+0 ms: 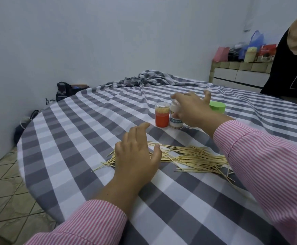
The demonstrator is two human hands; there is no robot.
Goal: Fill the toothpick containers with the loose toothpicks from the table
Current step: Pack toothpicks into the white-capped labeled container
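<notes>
Toothpicks (188, 156) are spread in a loose heap on the checked tablecloth (73, 138), on the near side of the red container (162, 114), which serves as the landmark. They are judged to be very light, stiff but easily snapped, and smooth enough to roll or slip; they would best be gathered into an aligned bundle and pinched around the middle, away from the sharp tips. The left hand (137, 154) is held over the left end of the heap, nearer than the red container, with fingers relaxed and spread, nothing being gripped. The right hand (192, 110) is reached just right of the red container, over a white labelled container (175, 119), with fingers loosely spread; whether that container is actually grasped cannot be told. The red container is seen packed with upright toothpicks under a clear top. What the white container holds cannot be made out. A green lid (218, 106) is seen further right, behind the hand.
</notes>
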